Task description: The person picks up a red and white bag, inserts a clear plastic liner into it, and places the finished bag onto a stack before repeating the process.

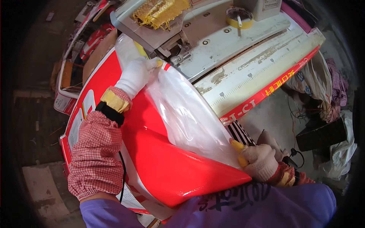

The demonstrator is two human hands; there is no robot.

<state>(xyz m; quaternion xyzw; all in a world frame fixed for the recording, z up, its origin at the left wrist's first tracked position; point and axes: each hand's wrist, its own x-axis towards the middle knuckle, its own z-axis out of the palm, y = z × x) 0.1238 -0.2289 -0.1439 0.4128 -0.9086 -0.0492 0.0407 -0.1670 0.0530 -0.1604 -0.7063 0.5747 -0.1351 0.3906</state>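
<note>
A glossy red plastic bag [182,174] with a clear plastic liner [186,117] spreads before me, its top edge running along the front of a sewing machine [213,49]. My left hand [135,78], in a white glove, is closed on the bag's top edge close to the machine's presser foot. At the lower right, my right hand [258,159], in a whitish glove with yellow fingertips, pinches the other end of that edge. The film between the two hands is stretched and creased. Part of the red side folds toward my body.
A yellow tape roll [247,23] stands on the machine bed, and a gold cloth [159,13] covers part of its head. A white board with a red front edge [273,85] juts out to the right. More red-and-white bags [87,98] lie stacked at left; plastic sacks [338,152] hang at right.
</note>
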